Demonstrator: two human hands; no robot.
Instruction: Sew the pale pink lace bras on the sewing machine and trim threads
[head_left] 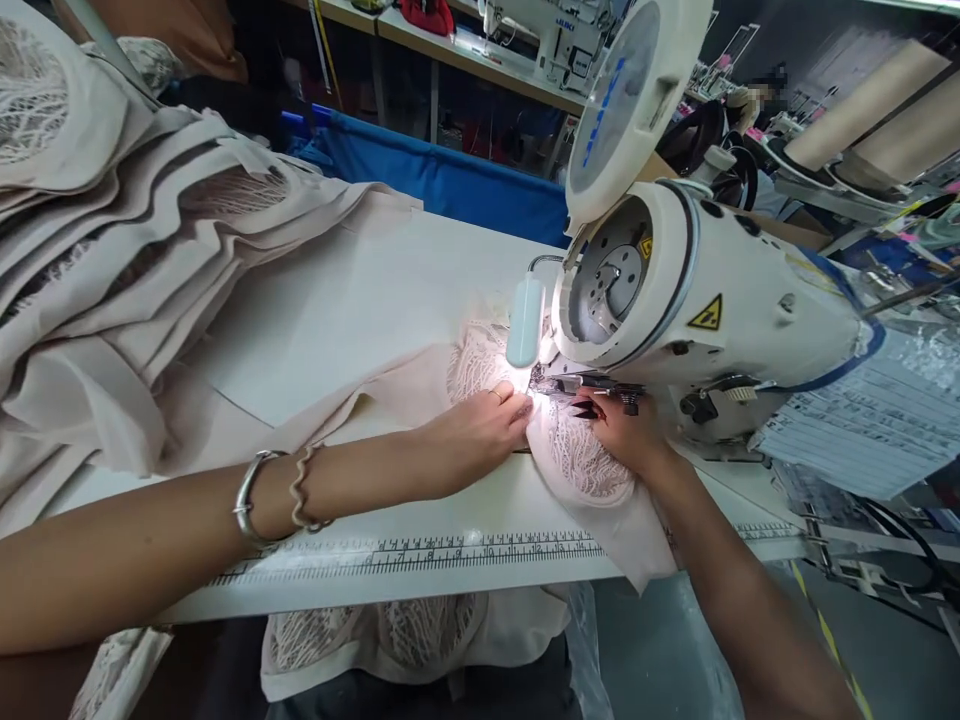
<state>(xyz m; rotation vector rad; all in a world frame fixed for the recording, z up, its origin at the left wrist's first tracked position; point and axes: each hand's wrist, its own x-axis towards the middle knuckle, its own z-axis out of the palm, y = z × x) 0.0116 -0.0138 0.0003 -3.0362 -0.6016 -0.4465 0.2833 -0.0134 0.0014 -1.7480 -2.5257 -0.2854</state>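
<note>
One JUKI logo on the back sewing machine (551,40), 12 on your ruler strip (487,553); your left hand (484,432) pinches the lace garment (587,462), can't tell your right hand's (628,432) grip.

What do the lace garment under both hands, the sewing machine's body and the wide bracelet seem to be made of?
Lace garment: soft, matte fabric, as its folds and openwork show; fibre unclear.
Machine's body: probably painted metal, from its smooth white sheen; plastic possible.
Wide bracelet: likely polished metal, from its bright silver reflections.
</note>
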